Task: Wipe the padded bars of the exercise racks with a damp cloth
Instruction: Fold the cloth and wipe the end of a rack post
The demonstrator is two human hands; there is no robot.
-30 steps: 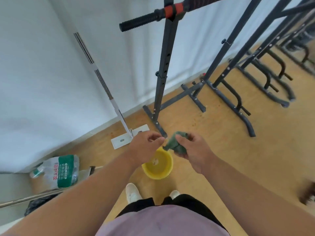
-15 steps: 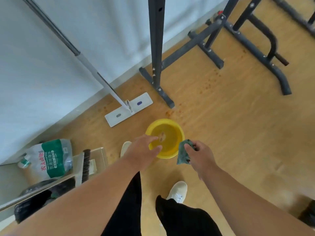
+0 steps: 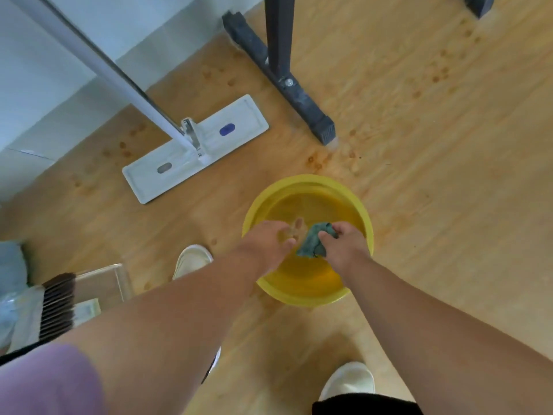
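A yellow basin (image 3: 308, 182) with water stands on the wooden floor in front of my feet. Both my hands are over it. My right hand (image 3: 344, 247) is closed on a bunched green cloth (image 3: 312, 244), held above the water. My left hand (image 3: 266, 242) is just left of the cloth, fingers loosely curled and slightly blurred, holding nothing. Of the exercise rack only the dark upright post (image 3: 279, 34) and its floor foot (image 3: 287, 85) show at the top; the padded bars are out of view.
A white flat mop (image 3: 194, 148) lies left of the rack foot, its handle leaning up to the white wall. A brush (image 3: 57, 307) and dustpan sit at the left edge. My white shoes (image 3: 191, 259) stand beside the basin.
The view has dropped down toward the floor. Both hands have lowered from chest height into the basin's opening, the right one still holding the cloth.
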